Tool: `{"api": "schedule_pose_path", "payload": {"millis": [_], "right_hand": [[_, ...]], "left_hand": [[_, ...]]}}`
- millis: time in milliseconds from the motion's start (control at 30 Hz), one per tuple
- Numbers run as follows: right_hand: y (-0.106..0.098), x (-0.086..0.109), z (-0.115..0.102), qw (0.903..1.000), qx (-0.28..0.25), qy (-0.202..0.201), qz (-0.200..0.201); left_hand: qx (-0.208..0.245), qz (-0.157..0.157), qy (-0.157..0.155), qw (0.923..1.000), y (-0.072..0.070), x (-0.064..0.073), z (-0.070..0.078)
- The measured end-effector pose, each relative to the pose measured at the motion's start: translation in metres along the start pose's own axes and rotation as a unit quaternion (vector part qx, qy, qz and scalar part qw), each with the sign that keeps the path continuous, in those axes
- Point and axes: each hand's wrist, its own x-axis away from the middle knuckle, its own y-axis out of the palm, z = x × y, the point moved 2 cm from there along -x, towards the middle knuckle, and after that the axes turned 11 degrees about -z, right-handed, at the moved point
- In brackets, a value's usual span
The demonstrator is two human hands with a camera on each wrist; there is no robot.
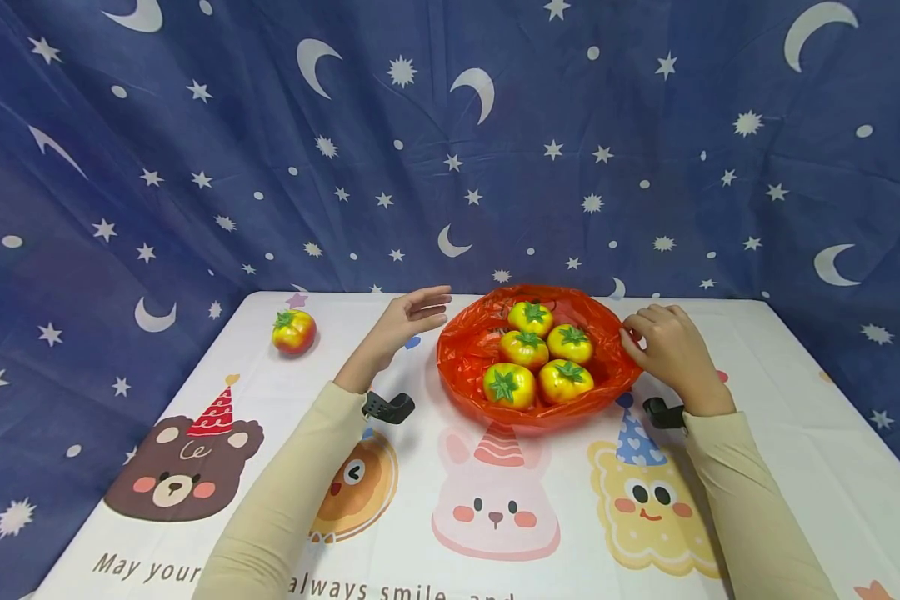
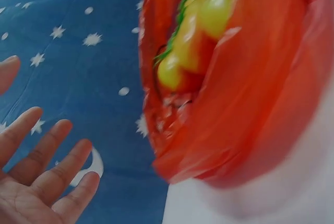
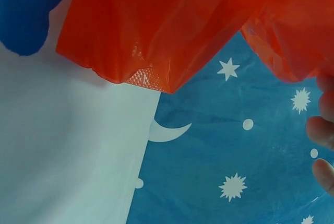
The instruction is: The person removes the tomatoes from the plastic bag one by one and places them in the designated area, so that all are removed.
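A red plastic bag [image 1: 461, 396] lies spread open on the table, several yellow-and-red tomatoes [image 1: 509, 386] with green leafy tops gathered inside it. At the bag's right rim my right hand [image 1: 667, 346] pinches the plastic between thumb and curled fingers. My left hand [image 1: 412, 321] is held in the air off the bag's left side, its fingers extended and nothing in them. In the left wrist view those spread fingers [image 2: 68, 166] stand apart from the bag. Farther left, a single tomato [image 1: 294, 332] sits outside the bag.
A white tablecloth [image 1: 817, 467] printed with cartoon animals and lettering covers the table. Behind it hangs a dark blue curtain [image 1: 390, 208] with moons and stars, close to the table's back edge. Each wrist carries a small black camera mount [image 1: 390, 408].
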Motion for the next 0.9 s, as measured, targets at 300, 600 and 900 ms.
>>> {"api": "schedule_pose_path", "payload": {"millis": [300, 600, 900], "right_hand": [[0.001, 0.000, 0.001, 1.0000, 0.001, -0.004, 0.003], [0.001, -0.001, 0.001, 1.0000, 0.002, -0.002, 0.002], [0.001, 0.000, 0.001, 1.0000, -0.005, 0.001, -0.003]], "left_hand": [[-0.001, -0.061, -0.048, 0.9970, 0.025, -0.005, -0.002], [-0.015, -0.108, -0.112, 0.9878, 0.038, -0.007, -0.005], [-0.076, -0.171, -0.105, 0.9767, 0.046, -0.014, -0.007]]}}
